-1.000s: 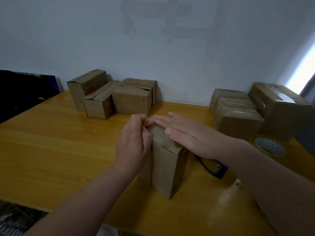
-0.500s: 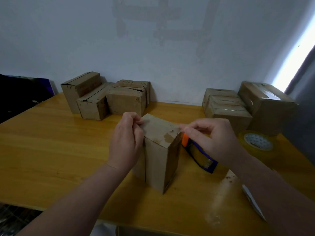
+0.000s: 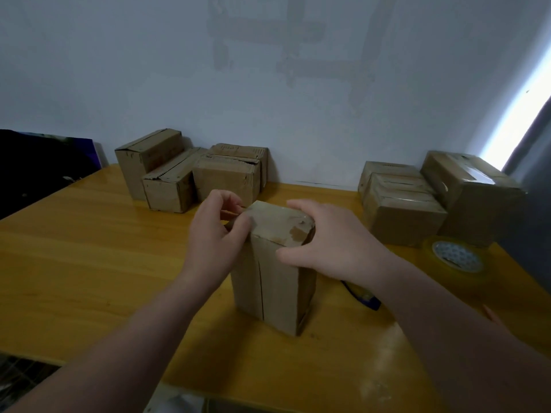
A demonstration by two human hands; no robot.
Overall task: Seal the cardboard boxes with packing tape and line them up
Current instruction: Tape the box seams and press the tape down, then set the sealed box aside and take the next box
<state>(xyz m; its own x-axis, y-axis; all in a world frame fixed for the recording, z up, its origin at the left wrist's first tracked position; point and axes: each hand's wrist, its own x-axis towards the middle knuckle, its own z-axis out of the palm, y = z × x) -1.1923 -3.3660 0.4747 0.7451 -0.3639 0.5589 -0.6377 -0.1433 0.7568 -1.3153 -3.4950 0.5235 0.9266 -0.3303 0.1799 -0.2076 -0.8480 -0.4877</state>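
Observation:
A small cardboard box [image 3: 274, 281] stands upright on end in the middle of the yellow wooden table [image 3: 89, 263], with shiny clear tape over its top face. My left hand [image 3: 214, 236] pinches the tape at the top left edge of the box. My right hand [image 3: 331, 242] wraps over the top right corner, fingers curled down the far side and thumb on the front face. A roll of clear packing tape [image 3: 456, 259] lies flat to the right.
A group of several cardboard boxes [image 3: 190, 174] sits at the back left by the wall. Taped boxes [image 3: 432, 201] stand at the back right. A blue tool [image 3: 363, 296] pokes out beneath my right forearm. A dark object [image 3: 38, 165] lies far left.
My right hand lifted off the box top, held an orange-and-blue tool beside the box half a second ago, then let it go and came back onto the top right corner.

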